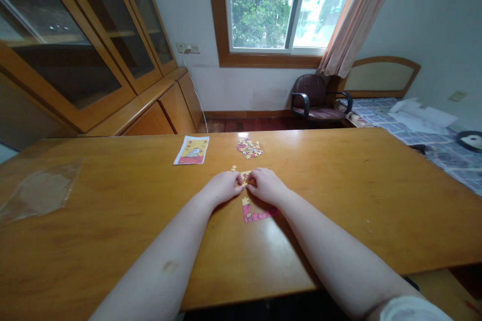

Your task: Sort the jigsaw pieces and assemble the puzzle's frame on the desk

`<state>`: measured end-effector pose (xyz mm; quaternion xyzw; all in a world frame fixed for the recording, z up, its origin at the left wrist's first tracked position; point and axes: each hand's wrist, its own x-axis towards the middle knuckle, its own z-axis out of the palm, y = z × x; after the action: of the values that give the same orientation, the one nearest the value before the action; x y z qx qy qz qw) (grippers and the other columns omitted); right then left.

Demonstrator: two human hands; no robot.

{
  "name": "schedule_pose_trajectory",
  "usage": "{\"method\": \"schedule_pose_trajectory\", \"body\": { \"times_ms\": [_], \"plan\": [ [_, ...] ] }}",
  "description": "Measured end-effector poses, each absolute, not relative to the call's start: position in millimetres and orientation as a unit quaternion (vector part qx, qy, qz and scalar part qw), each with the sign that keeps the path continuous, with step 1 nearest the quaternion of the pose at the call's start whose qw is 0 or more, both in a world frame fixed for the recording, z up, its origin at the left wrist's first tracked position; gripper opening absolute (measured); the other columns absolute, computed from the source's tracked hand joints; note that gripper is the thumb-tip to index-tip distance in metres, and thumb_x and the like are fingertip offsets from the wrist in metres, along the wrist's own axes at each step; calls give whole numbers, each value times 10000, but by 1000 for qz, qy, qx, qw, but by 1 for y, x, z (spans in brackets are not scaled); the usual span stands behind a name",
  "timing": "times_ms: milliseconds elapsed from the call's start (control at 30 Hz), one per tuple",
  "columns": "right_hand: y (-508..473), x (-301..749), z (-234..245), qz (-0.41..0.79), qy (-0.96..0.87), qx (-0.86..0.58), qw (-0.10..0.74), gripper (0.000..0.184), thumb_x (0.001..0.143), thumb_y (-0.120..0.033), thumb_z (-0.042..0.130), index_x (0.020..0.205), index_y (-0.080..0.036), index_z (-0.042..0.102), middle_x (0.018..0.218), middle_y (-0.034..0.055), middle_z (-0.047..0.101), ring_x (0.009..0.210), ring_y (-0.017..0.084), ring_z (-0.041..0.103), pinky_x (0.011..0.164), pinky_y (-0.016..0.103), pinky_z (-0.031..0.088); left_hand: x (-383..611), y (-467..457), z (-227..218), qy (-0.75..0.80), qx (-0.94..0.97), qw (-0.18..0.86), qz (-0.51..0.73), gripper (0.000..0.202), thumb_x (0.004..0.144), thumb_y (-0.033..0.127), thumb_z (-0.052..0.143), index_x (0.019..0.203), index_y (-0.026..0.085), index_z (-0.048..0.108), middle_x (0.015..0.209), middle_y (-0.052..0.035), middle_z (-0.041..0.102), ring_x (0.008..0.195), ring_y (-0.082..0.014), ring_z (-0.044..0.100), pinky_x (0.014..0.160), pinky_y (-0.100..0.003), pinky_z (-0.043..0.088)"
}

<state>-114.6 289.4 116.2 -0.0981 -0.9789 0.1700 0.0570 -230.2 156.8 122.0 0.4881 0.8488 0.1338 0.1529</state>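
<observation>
My left hand (227, 185) and my right hand (266, 185) meet over the middle of the table, fingers pinched close together. Between them show a few joined yellow jigsaw puzzle pieces (245, 176), which both hands grip at the edges. Just below lies a joined pink puzzle strip (259, 215) with a yellow piece at its upper left; my right wrist hides part of it. A loose yellow piece (234, 168) rests beyond my left hand. Farther back is a heap of mixed puzzle pieces (249, 148).
A picture card (192, 150) with a yellow and pink print lies at the back left of the wooden table (324, 170). A clear plastic bag (41, 188) lies at far left. Beyond the table stand a glass-door cabinet (113, 50), an armchair (314, 98) and a bed (422, 120).
</observation>
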Motion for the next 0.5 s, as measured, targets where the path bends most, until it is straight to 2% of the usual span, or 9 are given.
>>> {"method": "schedule_pose_trajectory", "body": {
  "times_ms": [100, 267, 500],
  "plan": [
    [289, -115, 117, 171, -979, -101, 51, 181, 817, -331, 597, 892, -184, 670, 898, 61, 652, 853, 181, 582, 780, 267, 394, -230, 157, 122, 854, 484, 136, 136, 143, 772, 337, 566, 838, 228, 629, 826, -27, 681, 760, -188, 633, 630, -256, 428],
    [289, -117, 115, 170, -977, -115, 54, 141, 840, -277, 570, 873, -190, 676, 898, 52, 651, 847, 169, 583, 776, 262, 394, -230, 158, 121, 860, 478, 110, 138, 156, 789, 334, 557, 871, 220, 625, 855, -40, 673, 802, -196, 637, 658, -263, 439],
    [292, -116, 118, 163, -972, -150, 76, 170, 866, -282, 533, 882, -184, 671, 920, 59, 661, 876, 177, 584, 792, 268, 398, -231, 158, 120, 856, 485, 112, 143, 158, 795, 327, 539, 879, 216, 614, 867, -45, 667, 811, -204, 631, 647, -275, 426]
  ]
}}
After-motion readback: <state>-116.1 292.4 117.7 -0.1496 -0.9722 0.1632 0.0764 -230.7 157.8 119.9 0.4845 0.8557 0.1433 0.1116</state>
